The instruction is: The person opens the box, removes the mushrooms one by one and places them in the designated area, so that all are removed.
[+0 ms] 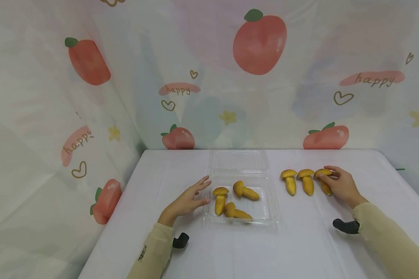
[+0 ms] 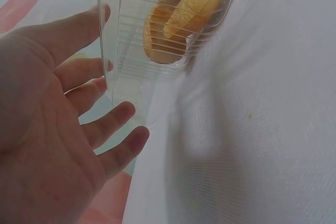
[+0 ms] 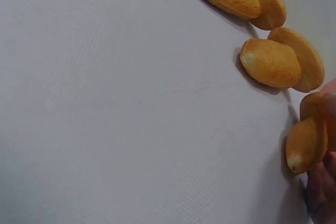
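Note:
My right hand (image 1: 345,186) pinches a yellow mushroom (image 1: 325,188) by its cap, thumb on the near side. In the right wrist view that mushroom (image 3: 304,148) lies low over the white cloth, its cap partly covered by fingers. Two more mushrooms, the middle one (image 1: 307,183) and the left one (image 1: 290,183), lie beside it in a row, caps away from me. With fingers spread, my left hand (image 1: 184,200) is at the left side of a clear plastic box (image 1: 268,201). Three mushrooms lie inside, one upright along the left wall (image 1: 220,201) and two slanted.
The box's clear lid (image 1: 237,161) is hinged open toward the back of the table (image 1: 300,240). A patterned cloth backdrop (image 1: 209,112) rises behind and at the left. Black wrist mounts (image 1: 345,226) stick out below both sleeves.

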Demonstrator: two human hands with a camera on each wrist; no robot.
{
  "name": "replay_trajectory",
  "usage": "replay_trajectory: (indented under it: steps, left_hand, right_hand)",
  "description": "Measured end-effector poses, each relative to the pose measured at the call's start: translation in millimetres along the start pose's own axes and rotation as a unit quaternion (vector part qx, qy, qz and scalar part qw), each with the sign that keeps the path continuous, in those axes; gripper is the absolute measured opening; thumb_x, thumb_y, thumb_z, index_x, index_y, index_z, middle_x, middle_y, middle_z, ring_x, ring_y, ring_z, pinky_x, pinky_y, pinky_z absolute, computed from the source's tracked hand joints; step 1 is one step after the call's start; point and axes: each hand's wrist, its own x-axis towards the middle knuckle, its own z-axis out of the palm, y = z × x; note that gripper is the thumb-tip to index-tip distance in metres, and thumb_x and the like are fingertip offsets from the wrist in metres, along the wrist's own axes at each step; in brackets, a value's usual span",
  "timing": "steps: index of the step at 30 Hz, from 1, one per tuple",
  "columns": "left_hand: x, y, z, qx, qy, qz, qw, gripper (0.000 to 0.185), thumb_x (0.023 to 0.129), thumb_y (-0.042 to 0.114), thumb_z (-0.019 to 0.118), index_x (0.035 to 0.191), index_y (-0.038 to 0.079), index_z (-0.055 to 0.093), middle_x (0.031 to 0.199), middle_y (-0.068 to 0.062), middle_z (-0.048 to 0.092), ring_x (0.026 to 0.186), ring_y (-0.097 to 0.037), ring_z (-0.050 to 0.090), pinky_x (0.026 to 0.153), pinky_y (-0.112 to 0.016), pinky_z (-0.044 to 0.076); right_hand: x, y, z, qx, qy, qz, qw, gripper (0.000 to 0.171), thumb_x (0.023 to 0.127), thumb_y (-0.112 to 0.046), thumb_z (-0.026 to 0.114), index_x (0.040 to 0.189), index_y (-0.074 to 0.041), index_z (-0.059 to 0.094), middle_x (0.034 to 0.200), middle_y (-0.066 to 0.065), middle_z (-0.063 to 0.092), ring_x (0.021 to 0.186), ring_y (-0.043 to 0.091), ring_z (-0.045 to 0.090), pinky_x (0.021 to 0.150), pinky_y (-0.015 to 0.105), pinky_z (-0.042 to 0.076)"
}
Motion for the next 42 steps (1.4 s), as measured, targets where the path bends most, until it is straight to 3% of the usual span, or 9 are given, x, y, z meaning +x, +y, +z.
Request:
replay_trajectory:
  steps: [12, 15, 18, 23, 25, 29, 33, 37, 42]
  left_hand:
    - [0.1, 0.6, -0.6, -0.007, -0.004, 0.005, 1.0, 0.066, 0.1, 0.016, 0.063, 0.157, 0.0, 0.032, 0.17, -0.016, 0.016, 0.156, -0.04, 0.02, 0.117, -0.063, 0.034]
    - [0.8, 0.0, -0.4, -0.004, -0.004, 0.008, 0.9999, 0.066, 0.101, 0.016, 0.063, 0.157, 0.0, 0.032, 0.17, -0.016, 0.016, 0.156, -0.04, 0.02, 0.117, -0.063, 0.035]
    - [1.5, 0.4, -0.4, -0.003, -0.004, 0.008, 1.0, 0.066, 0.101, 0.017, 0.063, 0.157, 0.0, 0.033, 0.171, -0.016, 0.016, 0.156, -0.039, 0.02, 0.117, -0.063, 0.036]
    - [1.1, -0.5, -0.5, 0.0, -0.005, 0.006, 1.0, 0.066, 0.101, 0.018, 0.063, 0.157, 0.0, 0.033, 0.17, -0.016, 0.016, 0.156, -0.039, 0.021, 0.116, -0.062, 0.037]
    - [0.7, -1.3, -0.4, 0.002, -0.004, 0.004, 1.0, 0.066, 0.101, 0.019, 0.063, 0.157, 0.001, 0.033, 0.17, -0.015, 0.016, 0.156, -0.039, 0.021, 0.116, -0.062, 0.038]
    - [0.3, -1.7, 0.0, -0.001, -0.002, 0.002, 1.0, 0.066, 0.101, 0.018, 0.063, 0.157, 0.001, 0.033, 0.171, -0.015, 0.016, 0.156, -0.039, 0.021, 0.116, -0.062, 0.037]
    - [0.5, -2.0, 0.1, -0.001, -0.003, 0.002, 1.0, 0.066, 0.101, 0.017, 0.063, 0.157, 0.001, 0.032, 0.171, -0.015, 0.015, 0.156, -0.039, 0.02, 0.117, -0.062, 0.036]
    - [0.3, -2.0, 0.0, 0.0, -0.002, 0.001, 1.0, 0.067, 0.1, 0.018, 0.064, 0.157, 0.001, 0.032, 0.171, -0.013, 0.015, 0.156, -0.039, 0.021, 0.116, -0.062, 0.037]
    - [0.1, -1.9, 0.2, -0.001, 0.0, 0.002, 1.0, 0.067, 0.1, 0.018, 0.064, 0.157, 0.001, 0.033, 0.171, -0.013, 0.016, 0.156, -0.039, 0.021, 0.116, -0.062, 0.037]
  right_hand:
    - [1.7, 1.9, 1.4, -0.002, 0.005, 0.006, 1.0, 0.075, 0.105, -0.046, 0.049, 0.149, 0.013, 0.032, 0.143, 0.042, 0.04, 0.126, 0.057, 0.046, 0.066, 0.007, 0.05]
    - [1.0, 2.6, 1.0, -0.006, 0.003, 0.009, 1.0, 0.078, 0.104, -0.048, 0.049, 0.151, 0.012, 0.031, 0.144, 0.041, 0.04, 0.126, 0.057, 0.046, 0.073, 0.021, 0.059]
    - [0.4, 4.1, 0.9, -0.008, 0.005, 0.009, 1.0, 0.079, 0.104, -0.049, 0.048, 0.151, 0.012, 0.031, 0.144, 0.041, 0.039, 0.127, 0.057, 0.045, 0.077, 0.027, 0.061]
    - [0.4, 5.5, 1.3, -0.007, 0.007, 0.002, 1.0, 0.078, 0.105, -0.049, 0.047, 0.151, 0.012, 0.031, 0.143, 0.042, 0.04, 0.126, 0.057, 0.046, 0.066, 0.009, 0.05]
    - [0.7, 5.5, 1.7, -0.007, 0.005, 0.002, 1.0, 0.079, 0.104, -0.049, 0.047, 0.151, 0.012, 0.031, 0.143, 0.042, 0.04, 0.126, 0.057, 0.046, 0.066, 0.008, 0.05]
    - [1.2, 5.0, 2.2, -0.008, 0.003, 0.006, 1.0, 0.08, 0.104, -0.05, 0.047, 0.152, 0.012, 0.029, 0.144, 0.041, 0.039, 0.126, 0.057, 0.045, 0.08, 0.03, 0.061]
    - [2.2, 4.4, 2.3, -0.008, 0.009, 0.006, 1.0, 0.078, 0.105, -0.048, 0.046, 0.151, 0.012, 0.029, 0.144, 0.042, 0.039, 0.128, 0.057, 0.045, 0.095, 0.054, 0.055]
    - [2.3, 2.8, 1.3, -0.001, 0.011, 0.019, 1.0, 0.079, 0.105, -0.05, 0.044, 0.152, 0.011, 0.028, 0.146, 0.043, 0.034, 0.129, 0.059, 0.041, 0.103, 0.065, 0.047]
    - [1.3, 2.7, -1.3, 0.001, 0.004, 0.037, 0.999, 0.083, 0.104, -0.056, 0.041, 0.154, 0.009, 0.025, 0.149, 0.044, 0.03, 0.129, 0.06, 0.036, 0.105, 0.069, 0.043]
